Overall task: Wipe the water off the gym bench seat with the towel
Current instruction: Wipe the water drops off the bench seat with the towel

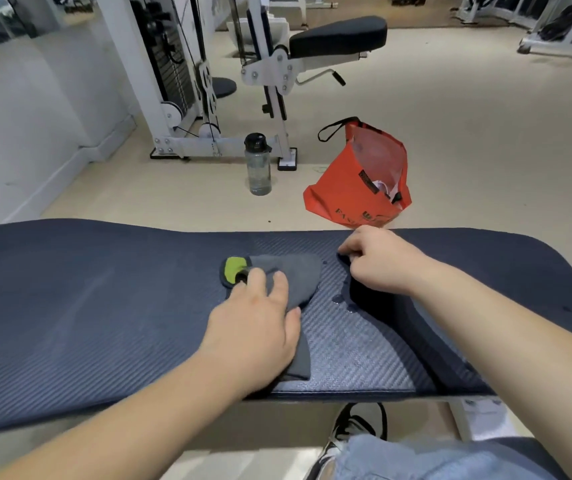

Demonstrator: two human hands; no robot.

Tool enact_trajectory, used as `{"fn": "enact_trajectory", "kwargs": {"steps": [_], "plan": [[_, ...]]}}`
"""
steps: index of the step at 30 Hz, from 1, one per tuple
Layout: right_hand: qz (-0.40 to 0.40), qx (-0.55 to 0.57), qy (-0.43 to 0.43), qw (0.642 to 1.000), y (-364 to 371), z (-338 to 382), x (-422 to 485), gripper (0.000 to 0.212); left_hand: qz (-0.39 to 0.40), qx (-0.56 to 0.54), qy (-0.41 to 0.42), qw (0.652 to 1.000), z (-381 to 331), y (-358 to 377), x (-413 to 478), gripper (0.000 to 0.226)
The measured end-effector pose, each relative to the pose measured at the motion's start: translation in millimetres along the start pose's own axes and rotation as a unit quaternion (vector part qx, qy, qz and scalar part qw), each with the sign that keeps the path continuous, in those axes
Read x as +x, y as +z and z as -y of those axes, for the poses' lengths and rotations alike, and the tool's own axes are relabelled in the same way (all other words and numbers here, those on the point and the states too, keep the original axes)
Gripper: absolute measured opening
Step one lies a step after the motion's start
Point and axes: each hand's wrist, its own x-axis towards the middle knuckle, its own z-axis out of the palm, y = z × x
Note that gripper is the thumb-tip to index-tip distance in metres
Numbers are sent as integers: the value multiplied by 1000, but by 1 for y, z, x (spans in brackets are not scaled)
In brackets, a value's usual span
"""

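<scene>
bench seat point(87, 306) dark, ribbed | left hand point(256, 327) – fingers flat and apart, pressing the towel | grey towel point(291, 275) (green tab at far end) mid-seat | water drops point(340, 299) just right of it | right hand point(378, 265) – fingers curled at the seat gap, grip unclear | bottle point(258, 168), orange bag point(357, 181) on floor point(485, 133) beyond

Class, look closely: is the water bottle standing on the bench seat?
No, the water bottle stands on the floor beyond the bench seat, beside the orange bag.

Only "FA" reads, on the orange bag point(350, 195)
</scene>
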Motion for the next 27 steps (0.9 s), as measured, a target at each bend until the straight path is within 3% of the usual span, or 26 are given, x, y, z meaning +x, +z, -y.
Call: {"fn": "enact_trajectory", "kwargs": {"steps": [3, 6, 8, 9, 12, 14, 16, 18, 20, 22, 25, 27], "plan": [[0, -10, 1, 1000, 0, -3, 0, 44, -11, 38, 4, 999, 19, 0, 37, 57], [-5, 5, -3, 1000, 2, -12, 1, 44, -22, 20, -120, 992, 13, 1, 76, 57], [-22, 50, 1, 998, 4, -19, 1, 50, -27, -11, -144, 989, -15, 2, 78, 61], [-36, 80, 2, 996, 4, -21, 0, 53, -29, -23, -118, 992, -31, 3, 71, 61], [-75, 157, -3, 985, 1, -25, -3, 52, -19, -26, 74, 997, -59, 8, 38, 59], [-89, 178, -7, 980, -1, -28, -6, 49, -8, -21, 129, 991, -47, 6, 51, 57], [-94, 176, -14, 980, -2, -30, -10, 48, -2, 7, 79, 997, -30, 6, 75, 54], [-94, 176, -16, 980, -2, -31, -15, 47, -8, -16, -30, 999, -28, 5, 86, 54], [-108, 180, -12, 978, -3, -33, -16, 46, -26, -30, -68, 997, -46, 6, 73, 56], [-116, 182, -11, 976, -6, -33, -17, 46, -19, -38, 4, 999, -69, 10, 39, 57], [-100, 174, -10, 980, -7, -30, -17, 47, 18, -56, 193, 979, -67, 9, 0, 57], [-80, 163, -14, 983, -6, -27, -18, 45, 32, -57, 217, 974, -45, 8, 15, 55]]}}
